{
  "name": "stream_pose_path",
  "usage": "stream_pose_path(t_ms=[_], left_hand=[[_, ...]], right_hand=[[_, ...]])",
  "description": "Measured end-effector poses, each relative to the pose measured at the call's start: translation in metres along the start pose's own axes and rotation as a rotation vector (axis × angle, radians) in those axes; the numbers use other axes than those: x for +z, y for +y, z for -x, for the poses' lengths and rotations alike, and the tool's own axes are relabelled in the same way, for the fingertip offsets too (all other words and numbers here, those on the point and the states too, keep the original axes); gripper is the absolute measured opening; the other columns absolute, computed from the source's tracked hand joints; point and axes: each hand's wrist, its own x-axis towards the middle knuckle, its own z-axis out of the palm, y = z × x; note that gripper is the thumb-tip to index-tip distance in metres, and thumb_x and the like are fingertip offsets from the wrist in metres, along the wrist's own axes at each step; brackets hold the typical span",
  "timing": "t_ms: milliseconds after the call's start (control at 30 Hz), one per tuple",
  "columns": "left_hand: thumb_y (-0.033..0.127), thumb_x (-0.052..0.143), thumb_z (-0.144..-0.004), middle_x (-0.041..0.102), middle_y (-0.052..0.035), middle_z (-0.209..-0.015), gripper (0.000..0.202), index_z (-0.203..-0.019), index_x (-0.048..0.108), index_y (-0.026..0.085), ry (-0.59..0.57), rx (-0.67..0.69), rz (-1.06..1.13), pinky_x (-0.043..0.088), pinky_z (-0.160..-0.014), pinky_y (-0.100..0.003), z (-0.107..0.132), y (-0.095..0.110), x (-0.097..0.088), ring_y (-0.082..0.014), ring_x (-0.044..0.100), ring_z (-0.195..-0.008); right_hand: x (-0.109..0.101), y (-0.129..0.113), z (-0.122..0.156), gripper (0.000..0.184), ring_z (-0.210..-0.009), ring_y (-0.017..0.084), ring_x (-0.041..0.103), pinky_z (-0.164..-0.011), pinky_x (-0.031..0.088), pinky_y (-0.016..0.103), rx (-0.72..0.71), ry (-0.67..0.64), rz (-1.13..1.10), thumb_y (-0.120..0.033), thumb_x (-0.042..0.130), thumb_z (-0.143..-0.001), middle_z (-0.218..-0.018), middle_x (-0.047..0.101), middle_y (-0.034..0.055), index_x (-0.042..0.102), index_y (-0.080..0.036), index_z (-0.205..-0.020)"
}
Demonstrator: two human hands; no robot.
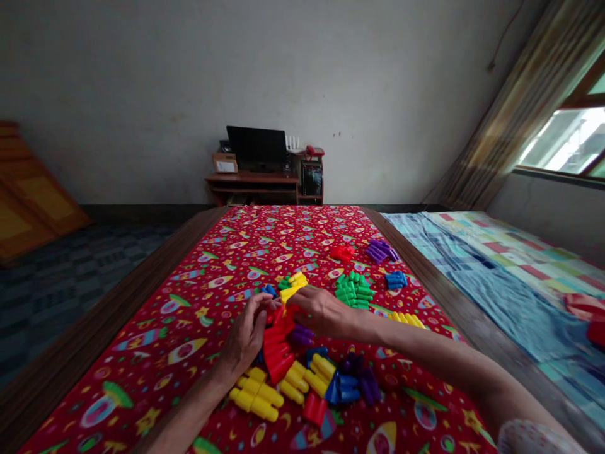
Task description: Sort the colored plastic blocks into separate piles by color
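Red building blocks [276, 345] lie in a row between my two hands, in the middle of the pile. My left hand [249, 331] is at their left side, its fingers curled and closed at the far red piece. From the right, my right hand [322, 311] reaches over with bent fingers closed on a red block, mostly hidden under them. Just beyond my fingers are yellow blocks [293, 287] and a small blue block [269, 290]. Nearer me are yellow blocks [256, 396], blue blocks [343, 387], dark purple blocks [367, 382] and a red block [314, 408].
Green blocks [354, 290], purple blocks [380, 251], blue blocks [396, 280] and yellow blocks [407, 320] sit in groups on the right of the red patterned cloth [198, 353]. A bed [491, 277] stands right of the table. A desk with a monitor [258, 148] is at the wall.
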Motion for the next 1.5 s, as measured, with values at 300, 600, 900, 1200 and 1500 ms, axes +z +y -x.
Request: stream_pose_path(t_ms=[300,600,900,1200,1500], left_hand=[[0.026,0.037,-0.096,0.068,-0.0061,-0.095,0.024,-0.11,0.055,0.02,-0.03,0.111,-0.06,0.053,-0.085,-0.032,-0.003,0.002,-0.001,-0.0181,0.066,-0.091],[0.02,0.037,-0.095,0.066,-0.0056,-0.096,0.024,-0.102,0.06,0.018,-0.058,0.176,-0.121,0.053,-0.082,-0.028,-0.008,0.02,-0.008,-0.017,0.065,-0.091],[0.017,0.036,-0.095,0.066,-0.005,-0.098,0.028,-0.101,0.063,0.019,-0.072,0.252,-0.16,0.052,-0.085,-0.027,-0.008,0.012,-0.009,-0.0167,0.064,-0.095],[0.024,0.035,-0.096,0.066,-0.0069,-0.098,0.029,-0.099,0.064,0.02,-0.066,0.176,-0.112,0.052,-0.087,-0.031,-0.006,0.008,-0.005,-0.0196,0.063,-0.097],[0.023,0.037,-0.095,0.065,-0.0073,-0.094,0.028,-0.096,0.064,0.02,-0.072,0.162,-0.11,0.053,-0.082,-0.031,-0.007,0.014,-0.007,-0.0195,0.063,-0.091]], right_hand=[[-0.037,0.077,0.03,0.029,-0.079,0.017,0.068,-0.066,0.052,0.026,0.376,0.301,-0.598,-0.018,0.061,-0.078,-0.091,0.074,0.006,0.068,-0.017,-0.106],[-0.066,0.111,0.067,0.028,-0.081,0.018,0.07,-0.069,0.055,0.029,0.483,0.438,-0.508,-0.025,0.064,-0.075,-0.093,0.075,0.007,0.072,-0.017,-0.101],[-0.059,0.167,0.053,0.031,-0.071,0.019,0.071,-0.059,0.054,0.025,0.765,0.544,-0.235,-0.011,0.056,-0.071,-0.083,0.077,0.0079,0.075,-0.015,-0.095],[-0.044,0.173,0.036,0.03,-0.073,0.019,0.07,-0.065,0.051,0.025,0.728,0.468,-0.031,-0.016,0.059,-0.074,-0.084,0.077,0.0083,0.077,-0.018,-0.098],[-0.033,0.098,0.015,0.024,-0.066,0.015,0.065,-0.059,0.045,0.022,0.353,0.178,-0.214,-0.015,0.06,-0.081,-0.079,0.074,0.0056,0.075,-0.015,-0.099]])
